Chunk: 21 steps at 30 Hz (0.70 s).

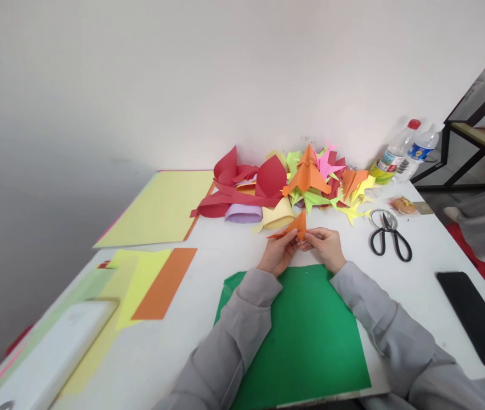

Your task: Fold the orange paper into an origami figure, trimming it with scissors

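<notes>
Between my two hands is a small orange folded-paper piece (300, 224) with a pointed tip facing up and a thin point sticking out to the left. My left hand (279, 252) pinches it from the left, and my right hand (326, 245) pinches its lower right side. The fingertips of both hands nearly meet, hiding its lower edge. A green sheet (302, 336) lies flat on the table under my forearms. Just beyond my hands stands a pile of folded paper, with a larger orange paper plane (308, 173) on top.
Black-handled scissors (390, 236) and a black phone (477, 322) lie to the right. Two bottles (396, 151) stand at the back right. Red paper shapes (242, 191), yellow sheets (161, 205), an orange strip (165, 283) and a white device (60, 353) are on the left.
</notes>
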Each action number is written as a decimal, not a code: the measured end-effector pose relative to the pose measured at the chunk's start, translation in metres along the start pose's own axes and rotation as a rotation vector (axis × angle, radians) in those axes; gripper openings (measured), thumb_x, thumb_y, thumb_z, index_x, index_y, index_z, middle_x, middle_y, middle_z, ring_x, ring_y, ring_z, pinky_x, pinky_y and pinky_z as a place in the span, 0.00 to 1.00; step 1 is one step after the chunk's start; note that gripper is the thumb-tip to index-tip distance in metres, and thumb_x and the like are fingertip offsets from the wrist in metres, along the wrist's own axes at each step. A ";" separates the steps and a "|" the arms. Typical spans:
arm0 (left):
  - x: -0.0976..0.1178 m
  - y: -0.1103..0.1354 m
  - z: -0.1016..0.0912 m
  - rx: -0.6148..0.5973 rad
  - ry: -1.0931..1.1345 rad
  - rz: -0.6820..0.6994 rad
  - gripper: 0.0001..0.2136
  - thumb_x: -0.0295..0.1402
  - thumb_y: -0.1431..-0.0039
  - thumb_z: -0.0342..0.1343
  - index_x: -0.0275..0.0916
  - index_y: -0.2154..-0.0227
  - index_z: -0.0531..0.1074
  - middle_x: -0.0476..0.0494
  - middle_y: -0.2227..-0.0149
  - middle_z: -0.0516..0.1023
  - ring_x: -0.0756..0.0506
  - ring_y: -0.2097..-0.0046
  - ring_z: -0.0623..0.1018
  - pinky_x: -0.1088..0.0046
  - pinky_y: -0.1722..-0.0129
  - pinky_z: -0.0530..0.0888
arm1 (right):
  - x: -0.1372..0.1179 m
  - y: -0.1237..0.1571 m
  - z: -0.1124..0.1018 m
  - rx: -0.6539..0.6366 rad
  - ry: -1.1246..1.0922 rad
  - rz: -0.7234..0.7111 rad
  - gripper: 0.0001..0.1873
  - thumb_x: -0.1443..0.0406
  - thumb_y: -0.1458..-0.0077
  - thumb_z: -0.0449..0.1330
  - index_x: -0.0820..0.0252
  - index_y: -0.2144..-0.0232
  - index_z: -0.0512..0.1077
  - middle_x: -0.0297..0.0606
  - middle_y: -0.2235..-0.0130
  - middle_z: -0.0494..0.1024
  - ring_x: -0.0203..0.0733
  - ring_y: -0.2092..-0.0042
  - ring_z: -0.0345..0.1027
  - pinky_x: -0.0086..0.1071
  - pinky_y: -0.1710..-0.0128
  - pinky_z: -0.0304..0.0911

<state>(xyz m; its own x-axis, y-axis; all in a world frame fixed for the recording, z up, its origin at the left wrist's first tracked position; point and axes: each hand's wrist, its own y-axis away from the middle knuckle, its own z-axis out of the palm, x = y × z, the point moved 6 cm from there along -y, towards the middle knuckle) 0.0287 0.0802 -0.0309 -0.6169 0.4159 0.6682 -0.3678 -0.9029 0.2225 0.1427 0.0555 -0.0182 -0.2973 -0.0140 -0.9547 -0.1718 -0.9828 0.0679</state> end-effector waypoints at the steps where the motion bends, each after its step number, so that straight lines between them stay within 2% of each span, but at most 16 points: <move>1: 0.000 0.000 0.000 0.004 0.007 -0.003 0.07 0.28 0.57 0.65 0.32 0.77 0.72 0.49 0.80 0.73 0.54 0.76 0.72 0.79 0.74 0.72 | 0.000 0.000 0.000 -0.026 -0.013 0.003 0.16 0.55 0.62 0.68 0.63 0.76 0.74 0.36 0.81 0.77 0.39 0.80 0.71 0.35 0.75 0.71; 4: 0.001 0.000 -0.001 0.029 0.024 -0.019 0.06 0.27 0.55 0.64 0.32 0.77 0.72 0.49 0.79 0.73 0.54 0.76 0.72 0.80 0.74 0.72 | 0.002 -0.001 -0.001 -0.058 -0.054 0.014 0.18 0.53 0.58 0.65 0.63 0.75 0.74 0.37 0.78 0.78 0.39 0.79 0.72 0.34 0.74 0.71; 8: 0.000 0.000 -0.004 0.061 0.029 -0.037 0.06 0.26 0.55 0.64 0.32 0.76 0.72 0.49 0.79 0.73 0.55 0.75 0.73 0.82 0.75 0.72 | 0.002 -0.002 -0.001 -0.063 -0.007 -0.001 0.17 0.54 0.60 0.66 0.62 0.76 0.74 0.36 0.79 0.77 0.37 0.79 0.71 0.32 0.76 0.69; 13: 0.001 0.000 -0.003 0.035 0.017 -0.014 0.07 0.27 0.56 0.65 0.32 0.76 0.72 0.49 0.79 0.73 0.54 0.76 0.73 0.80 0.75 0.71 | 0.001 0.000 0.003 -0.082 0.112 -0.005 0.17 0.53 0.61 0.66 0.62 0.80 0.72 0.34 0.83 0.74 0.34 0.82 0.67 0.29 0.80 0.66; 21: 0.001 -0.001 -0.003 0.032 -0.024 0.004 0.08 0.28 0.57 0.65 0.32 0.78 0.70 0.50 0.81 0.72 0.54 0.77 0.72 0.79 0.75 0.70 | 0.002 0.001 0.007 -0.118 0.088 0.021 0.21 0.49 0.66 0.67 0.60 0.81 0.70 0.34 0.82 0.75 0.36 0.83 0.68 0.30 0.81 0.67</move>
<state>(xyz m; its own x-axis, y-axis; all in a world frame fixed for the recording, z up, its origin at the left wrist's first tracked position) 0.0265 0.0816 -0.0323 -0.6016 0.4101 0.6855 -0.3427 -0.9077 0.2423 0.1360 0.0558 -0.0177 -0.2156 -0.0459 -0.9754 -0.0532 -0.9969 0.0586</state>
